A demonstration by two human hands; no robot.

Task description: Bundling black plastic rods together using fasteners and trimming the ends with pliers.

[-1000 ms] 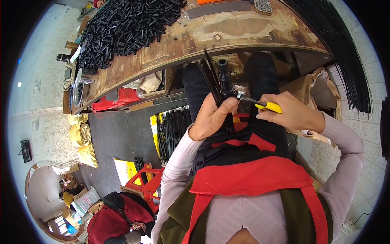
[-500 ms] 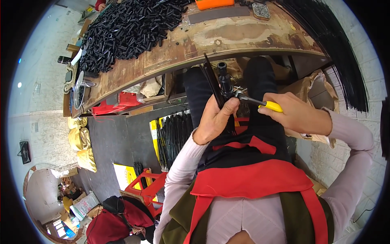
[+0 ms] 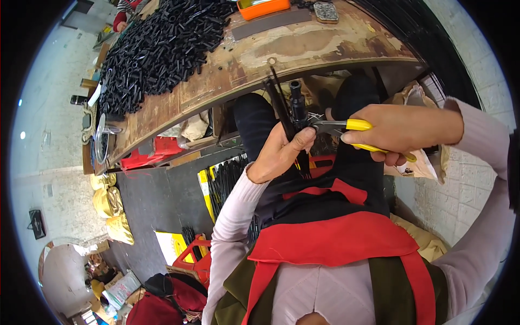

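My left hand (image 3: 279, 154) grips a bundle of thin black rods with a short black tube on top (image 3: 295, 105), held upright over my lap. My right hand (image 3: 403, 132) is closed on yellow-handled pliers (image 3: 357, 132), whose metal jaws touch the black part just beside my left thumb. Both hands sit below the edge of the worn wooden workbench (image 3: 303, 46). A red apron strap and black trousers lie under the hands.
A big heap of short black tubes (image 3: 157, 49) covers the bench's left part. An orange tray (image 3: 264, 7) and a small metal piece (image 3: 326, 11) sit at its far edge. Black rods in a yellow box (image 3: 225, 181), a red crate (image 3: 195, 260) and yellow sacks (image 3: 111, 208) are on the floor at left.
Both hands have risen a little toward the bench edge, and the view has tilted so the bench looks closer. The grip on the part and pliers is the same.
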